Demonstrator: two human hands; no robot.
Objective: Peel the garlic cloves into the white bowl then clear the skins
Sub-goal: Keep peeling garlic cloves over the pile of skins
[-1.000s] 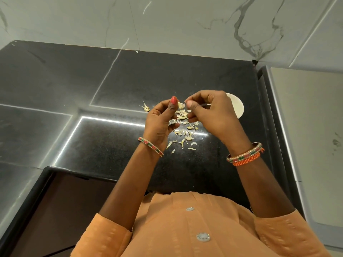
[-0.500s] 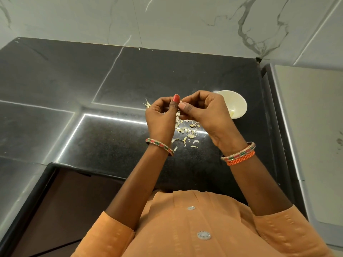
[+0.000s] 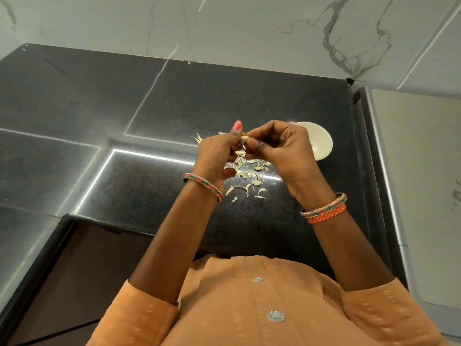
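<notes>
A small pale garlic clove point(image 3: 244, 138) is held above the black counter, pinched between both hands. My left hand point(image 3: 219, 153) grips it with thumb up, and my right hand point(image 3: 282, 148) pinches at its other end with curled fingers. Below the hands lies a scatter of pale garlic skins point(image 3: 249, 176) on the counter. The white bowl point(image 3: 320, 143) stands just right of my right hand, partly hidden by it; its contents are not visible.
The black granite counter point(image 3: 149, 108) stretches left and back to a marble-look wall point(image 3: 249, 26). A light surface with a raised dark edge point(image 3: 411, 171) runs along the right. The counter's front edge point(image 3: 124, 222) drops off near my body.
Both hands stay together on the clove, shifted slightly left and up. The bowl shows more than one second ago. The skins on the counter look the same.
</notes>
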